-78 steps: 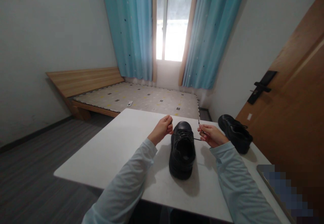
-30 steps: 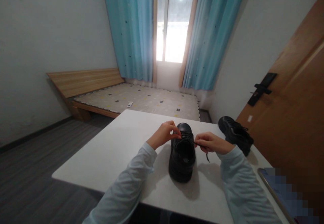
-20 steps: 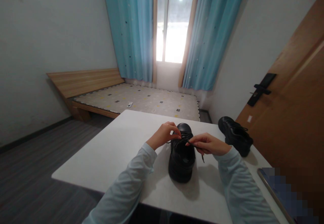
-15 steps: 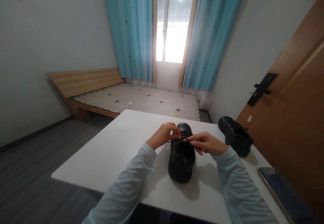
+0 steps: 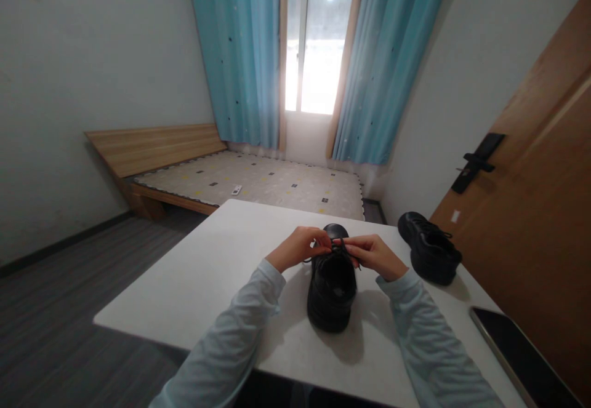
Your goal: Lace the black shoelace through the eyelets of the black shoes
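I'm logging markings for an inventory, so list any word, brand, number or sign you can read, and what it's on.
None can be read.
Pale mark inside the near shoe: too blurred.
White remote-like device on the bed: markings too small.
White label on the door: too small.

Two shoes, two hands, one phone, one table
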`<move>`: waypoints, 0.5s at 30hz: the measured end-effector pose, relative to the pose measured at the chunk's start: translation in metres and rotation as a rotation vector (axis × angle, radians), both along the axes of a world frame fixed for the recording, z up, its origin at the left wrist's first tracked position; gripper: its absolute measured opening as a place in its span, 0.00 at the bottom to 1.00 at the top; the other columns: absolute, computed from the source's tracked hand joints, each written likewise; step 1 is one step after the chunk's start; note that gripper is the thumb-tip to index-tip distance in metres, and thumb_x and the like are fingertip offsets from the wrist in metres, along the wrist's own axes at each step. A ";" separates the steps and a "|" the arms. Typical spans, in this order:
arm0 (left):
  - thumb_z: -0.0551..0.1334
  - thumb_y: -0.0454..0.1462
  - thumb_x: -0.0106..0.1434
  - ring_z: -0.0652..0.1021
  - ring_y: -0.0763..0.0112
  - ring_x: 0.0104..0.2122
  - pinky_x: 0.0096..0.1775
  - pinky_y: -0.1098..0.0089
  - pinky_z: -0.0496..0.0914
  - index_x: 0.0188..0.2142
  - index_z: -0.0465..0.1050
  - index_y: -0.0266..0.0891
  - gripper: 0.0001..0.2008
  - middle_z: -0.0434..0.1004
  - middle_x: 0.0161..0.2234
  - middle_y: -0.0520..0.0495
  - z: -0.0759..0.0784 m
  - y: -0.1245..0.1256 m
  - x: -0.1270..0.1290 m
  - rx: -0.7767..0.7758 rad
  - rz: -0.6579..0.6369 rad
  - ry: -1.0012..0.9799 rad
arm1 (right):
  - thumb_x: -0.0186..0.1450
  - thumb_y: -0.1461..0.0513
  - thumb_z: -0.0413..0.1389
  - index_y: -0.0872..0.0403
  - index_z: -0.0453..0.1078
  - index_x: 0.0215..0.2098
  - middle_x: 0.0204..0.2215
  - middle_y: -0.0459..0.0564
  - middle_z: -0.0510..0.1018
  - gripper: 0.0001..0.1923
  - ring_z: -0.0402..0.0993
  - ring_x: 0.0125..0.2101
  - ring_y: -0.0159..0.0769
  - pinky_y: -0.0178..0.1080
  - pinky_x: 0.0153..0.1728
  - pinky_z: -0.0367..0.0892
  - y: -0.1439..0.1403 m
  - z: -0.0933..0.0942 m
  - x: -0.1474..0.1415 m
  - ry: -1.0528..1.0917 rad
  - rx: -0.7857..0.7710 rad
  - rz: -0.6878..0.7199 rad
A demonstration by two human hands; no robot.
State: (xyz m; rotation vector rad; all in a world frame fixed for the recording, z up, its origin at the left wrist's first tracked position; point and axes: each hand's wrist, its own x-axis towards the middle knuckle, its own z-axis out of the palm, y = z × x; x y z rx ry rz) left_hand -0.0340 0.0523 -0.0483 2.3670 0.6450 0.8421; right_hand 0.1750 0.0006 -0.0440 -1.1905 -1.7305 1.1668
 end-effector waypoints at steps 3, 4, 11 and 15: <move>0.61 0.29 0.54 0.73 0.77 0.30 0.35 0.75 0.68 0.32 0.72 0.35 0.05 0.76 0.30 0.51 0.000 0.000 0.000 -0.008 -0.012 -0.012 | 0.55 0.49 0.57 0.61 0.73 0.46 0.14 0.44 0.67 0.28 0.58 0.15 0.24 0.30 0.16 0.48 0.001 -0.002 -0.002 -0.028 0.029 -0.057; 0.60 0.28 0.53 0.73 0.77 0.30 0.35 0.75 0.68 0.33 0.71 0.35 0.07 0.75 0.30 0.51 0.000 -0.001 -0.001 -0.005 -0.010 -0.017 | 0.55 0.49 0.57 0.62 0.73 0.45 0.13 0.44 0.67 0.29 0.57 0.15 0.24 0.30 0.16 0.48 0.001 -0.001 -0.002 -0.043 0.032 -0.074; 0.56 0.28 0.58 0.73 0.76 0.32 0.37 0.75 0.66 0.29 0.74 0.38 0.08 0.73 0.35 0.49 0.000 -0.001 -0.005 0.233 0.022 0.052 | 0.54 0.48 0.57 0.62 0.75 0.43 0.12 0.43 0.66 0.28 0.55 0.15 0.24 0.30 0.16 0.46 0.001 0.002 -0.004 -0.099 -0.003 -0.122; 0.57 0.32 0.60 0.73 0.74 0.33 0.38 0.72 0.64 0.33 0.76 0.43 0.09 0.74 0.37 0.49 -0.004 0.004 -0.007 0.474 0.145 0.170 | 0.54 0.49 0.57 0.62 0.75 0.43 0.13 0.43 0.66 0.28 0.55 0.15 0.24 0.30 0.16 0.45 0.001 0.001 -0.005 -0.086 -0.011 -0.132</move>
